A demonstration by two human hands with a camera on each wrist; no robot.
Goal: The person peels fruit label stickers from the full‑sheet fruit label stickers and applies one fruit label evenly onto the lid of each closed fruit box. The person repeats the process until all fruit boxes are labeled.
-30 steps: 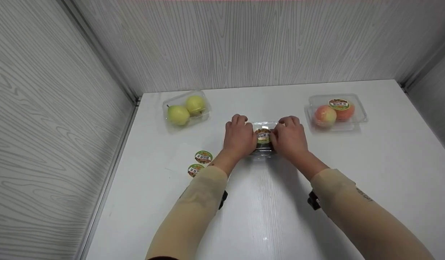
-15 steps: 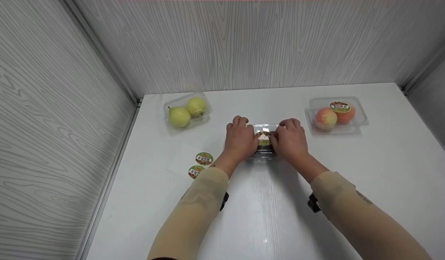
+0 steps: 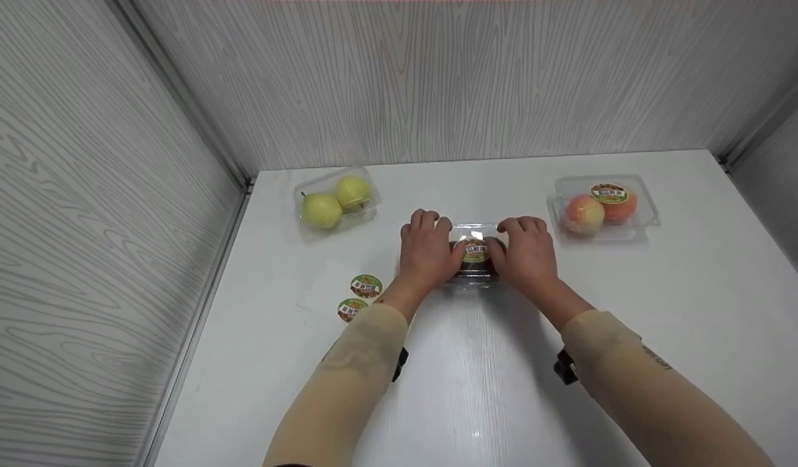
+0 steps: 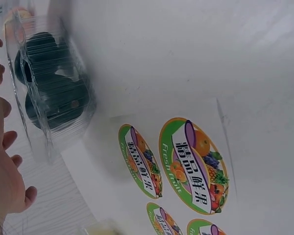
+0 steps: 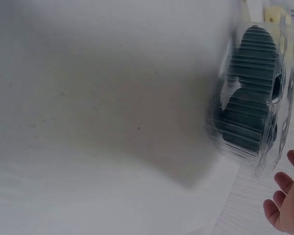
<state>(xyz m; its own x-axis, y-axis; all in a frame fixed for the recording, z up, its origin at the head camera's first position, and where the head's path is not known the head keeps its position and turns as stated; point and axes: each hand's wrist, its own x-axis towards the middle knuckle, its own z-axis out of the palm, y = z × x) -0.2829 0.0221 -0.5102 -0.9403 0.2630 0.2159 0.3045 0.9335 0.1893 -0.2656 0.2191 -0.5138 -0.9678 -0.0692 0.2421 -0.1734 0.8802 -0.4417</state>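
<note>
A clear plastic clamshell box [image 3: 474, 283] with dark green round fruits inside stands between my hands in the head view. An oval fruit sticker [image 3: 474, 253] lies on its lid. My left hand [image 3: 428, 253] is over the box's left side, thumb at the sticker's left edge. Over the right side is my right hand [image 3: 528, 255], its thumb at the sticker's right edge. The left wrist view shows spread, loosely bent fingers [image 4: 10, 139] beside the lid. Loosely bent fingers [image 5: 284, 181] also appear in the right wrist view, near the box's ridged wall [image 5: 218, 115].
Loose oval stickers on a backing sheet [image 4: 193, 166] lie left of the box. At the back left, another clear box holds two yellow-green pears [image 3: 321, 210]. A labelled box with two peach-coloured fruits [image 3: 584, 215] stands at the back right. Walls surround the white table [image 3: 476, 389].
The thumbs have shifted outward from the sticker's middle, so more of it shows. My fingers have eased slightly away from the box's sides. The box stays in place.
</note>
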